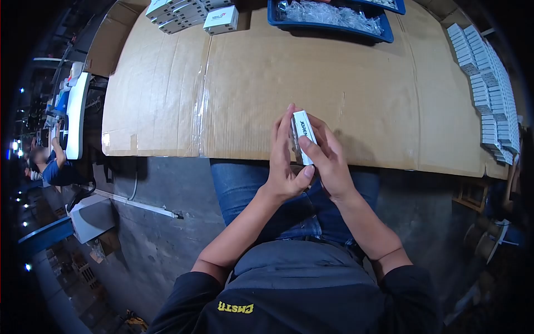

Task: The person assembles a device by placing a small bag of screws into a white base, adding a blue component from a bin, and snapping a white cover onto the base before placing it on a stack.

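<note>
A small white box [301, 122] with dark lettering is held between both hands, just above the table's near edge. My left hand [282, 161] lies along the box's left side, its fingers pointing up and its thumb near the lower end. My right hand [331, 158] wraps round the right side, with the thumb pressed across the printed face. The fingers behind the box are partly hidden. Both hands are closed on it.
The table is covered with cardboard [256, 78]. White boxes [181, 14] stand at the far left, with a single white box [221, 20] beside them. Blue trays [331, 32] of clear plastic pieces lie at the far edge. Stacked white boxes [489, 89] line the right. Another person [55, 167] is at far left.
</note>
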Tool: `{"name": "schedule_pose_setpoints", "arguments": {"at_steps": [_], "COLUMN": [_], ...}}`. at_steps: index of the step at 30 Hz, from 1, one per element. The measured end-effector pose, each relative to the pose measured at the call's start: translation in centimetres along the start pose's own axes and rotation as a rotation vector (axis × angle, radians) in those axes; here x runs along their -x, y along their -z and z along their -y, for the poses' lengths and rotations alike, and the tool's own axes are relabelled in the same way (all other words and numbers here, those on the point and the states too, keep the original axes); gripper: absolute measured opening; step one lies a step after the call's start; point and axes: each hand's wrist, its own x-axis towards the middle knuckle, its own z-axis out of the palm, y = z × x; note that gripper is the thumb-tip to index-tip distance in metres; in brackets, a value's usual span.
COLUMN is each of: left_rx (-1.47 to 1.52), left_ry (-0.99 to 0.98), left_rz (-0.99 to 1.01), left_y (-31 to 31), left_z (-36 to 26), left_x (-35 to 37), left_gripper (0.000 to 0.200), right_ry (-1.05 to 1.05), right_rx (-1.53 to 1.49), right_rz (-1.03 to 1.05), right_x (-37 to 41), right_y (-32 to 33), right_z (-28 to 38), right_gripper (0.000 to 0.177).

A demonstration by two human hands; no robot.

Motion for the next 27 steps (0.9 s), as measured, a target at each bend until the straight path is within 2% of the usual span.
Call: {"name": "schedule_pose_setpoints", "arguments": {"at_steps": [3, 4, 7, 8, 11, 15, 18, 22, 27], "left_rx": [-0.251, -0.290, -0.205, -0.208, -0.259, -0.285, -0.206, -0.163, -0.147], "left_ry": [-0.067, -0.122, -0.152, -0.200, -0.202, -0.245, -0.222, -0.200, -0.190], "left_rz": [-0.119, -0.179, -0.175, -0.222, -0.236, -0.301, -0.349, -0.369, -0.371], "left_y": [-0.7, -1.0, -0.6, -0.7, 0.0, -0.2, -0.5, -0.8, -0.7], "left_z": [0.9, 1.2, 1.2, 1.2, 1.4, 1.4, 1.1, 1.0, 0.8], "left_x": [0.4, 0.2, -0.2, -0.4, -0.8, -1.2, -1.0, -0.6, -0.6], "left_gripper": [0.108, 0.113, 0.117, 0.126, 0.132, 0.100, 0.084, 0.085, 0.089], "right_ry": [-0.117, -0.062, -0.080, -0.086, -0.115, -0.076, 0.023, 0.099, 0.059], "right_rx": [-0.127, -0.137, -0.226, -0.249, -0.375, -0.369, -0.116, 0.031, 0.039], "right_rz": [-0.043, -0.063, -0.090, -0.096, -0.070, -0.078, -0.123, -0.147, -0.142], "right_x": [0.4, 0.5, 0.8, 1.0, 1.1, 1.4, 1.9, 2.2, 2.4], "right_y": [-1.1, -1.7, -2.4, -2.7, -2.7, -2.5, -3.0, -3.2, -3.2], "right_z": [-0.5, -0.8, -1.0, -0.9, -1.4, -2.0, -1.9, -1.8, -1.7], "right_gripper": [0.060, 0.059, 0.060, 0.060, 0.058, 0.054, 0.046, 0.048, 0.047]}}
